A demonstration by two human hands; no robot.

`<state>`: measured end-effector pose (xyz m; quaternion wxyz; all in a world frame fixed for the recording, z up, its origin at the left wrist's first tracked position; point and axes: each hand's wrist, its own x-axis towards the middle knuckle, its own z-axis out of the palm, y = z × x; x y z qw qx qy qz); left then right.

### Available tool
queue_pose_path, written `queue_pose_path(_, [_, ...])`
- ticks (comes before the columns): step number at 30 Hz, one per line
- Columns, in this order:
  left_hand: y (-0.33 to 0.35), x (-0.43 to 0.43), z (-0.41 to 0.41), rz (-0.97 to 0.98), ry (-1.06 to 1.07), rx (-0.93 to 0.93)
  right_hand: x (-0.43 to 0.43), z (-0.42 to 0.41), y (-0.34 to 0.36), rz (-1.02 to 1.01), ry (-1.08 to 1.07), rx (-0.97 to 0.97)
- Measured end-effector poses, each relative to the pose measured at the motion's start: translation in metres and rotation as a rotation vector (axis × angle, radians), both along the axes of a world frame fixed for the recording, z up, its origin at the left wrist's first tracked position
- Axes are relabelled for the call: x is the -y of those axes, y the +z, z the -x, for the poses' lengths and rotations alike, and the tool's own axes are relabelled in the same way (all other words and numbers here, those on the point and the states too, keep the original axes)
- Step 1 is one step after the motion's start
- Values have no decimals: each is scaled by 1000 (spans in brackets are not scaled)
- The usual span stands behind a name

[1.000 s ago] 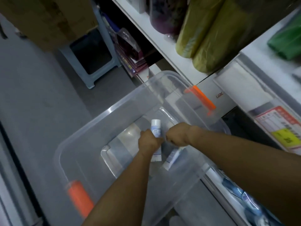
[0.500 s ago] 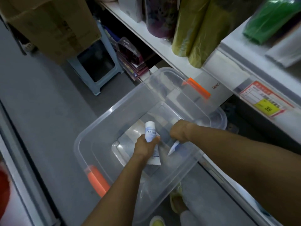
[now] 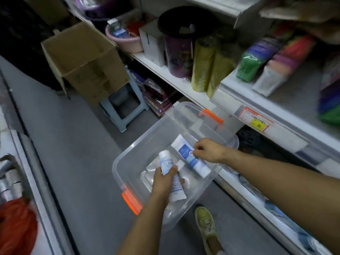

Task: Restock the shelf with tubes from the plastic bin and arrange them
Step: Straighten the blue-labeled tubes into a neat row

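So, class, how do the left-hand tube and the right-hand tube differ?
Left-hand tube points its cap away from the person; right-hand tube points its cap towards them. The left hand wraps its tube's middle; the right hand pinches its tube's edge. Both are white-and-blue, held over the clear bin.

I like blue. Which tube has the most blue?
The tube in the right hand: blue covers its middle. The other tube in the left hand is mostly white.
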<state>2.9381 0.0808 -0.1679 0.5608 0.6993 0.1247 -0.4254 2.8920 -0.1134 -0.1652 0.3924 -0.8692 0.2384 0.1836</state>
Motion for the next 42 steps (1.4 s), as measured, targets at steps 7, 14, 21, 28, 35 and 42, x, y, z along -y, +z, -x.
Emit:
queue_pose_path(7, [82, -23, 38, 144, -92, 108, -62, 84, 78, -567, -589, 120])
queue_pose_path(14, [152, -30, 113, 195, -248, 118, -103, 171, 154, -744, -710, 214])
queue_pose_path(21, [212, -16, 183, 229, -480, 236, -108, 271, 219, -672, -736, 369])
queue_pose_path(28, [265, 12, 288, 308, -699, 314, -102, 398, 273, -611, -791, 490])
queue_pose_path(35, [306, 41, 445, 402, -806, 345, -97, 562, 314, -443, -950, 583])
queue_pose_path(42, [347, 67, 610, 516, -920, 316, -89, 733, 366, -224, -990, 636])
